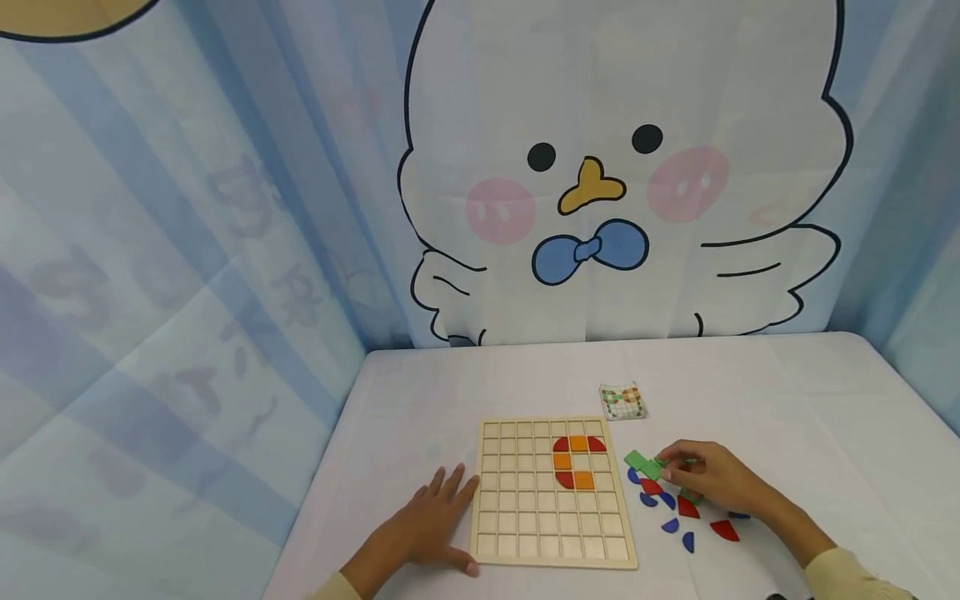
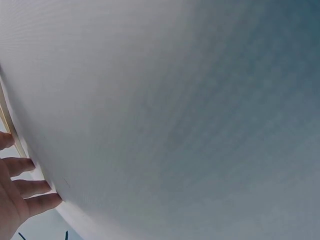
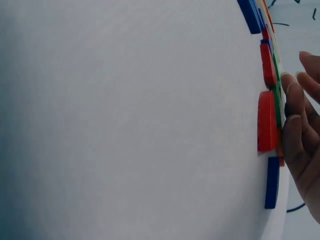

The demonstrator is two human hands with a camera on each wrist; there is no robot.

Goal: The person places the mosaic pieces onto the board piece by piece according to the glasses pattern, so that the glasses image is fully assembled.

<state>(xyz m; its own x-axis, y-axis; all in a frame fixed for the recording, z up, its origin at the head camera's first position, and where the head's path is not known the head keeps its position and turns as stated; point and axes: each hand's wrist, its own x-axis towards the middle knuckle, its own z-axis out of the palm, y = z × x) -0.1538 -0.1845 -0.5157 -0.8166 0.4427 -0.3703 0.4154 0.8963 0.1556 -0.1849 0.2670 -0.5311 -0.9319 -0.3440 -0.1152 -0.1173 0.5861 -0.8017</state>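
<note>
A pale wooden grid board (image 1: 528, 502) lies on the table, with red quarter-round pieces (image 1: 564, 480) and orange squares (image 1: 577, 443) set in its upper right cells. My left hand (image 1: 435, 521) rests with fingers spread at the board's left edge; in the left wrist view its fingers (image 2: 44, 202) are straight. Right of the board, my right hand (image 1: 701, 473) bends over loose pieces, thumb and index finger pinching a small green tile (image 1: 661, 462). Other green tiles (image 1: 637, 462) lie just beside its fingertips. The right wrist view shows the curved fingers (image 3: 296, 137) close to the pieces, partly hiding them.
Loose blue pieces (image 1: 671, 526) and red pieces (image 1: 724, 531) are scattered around and below the right hand. A small patterned card (image 1: 623, 402) lies beyond the board's upper right corner. Printed curtains (image 1: 585, 300) stand behind the white table (image 1: 420, 392) and along its sides.
</note>
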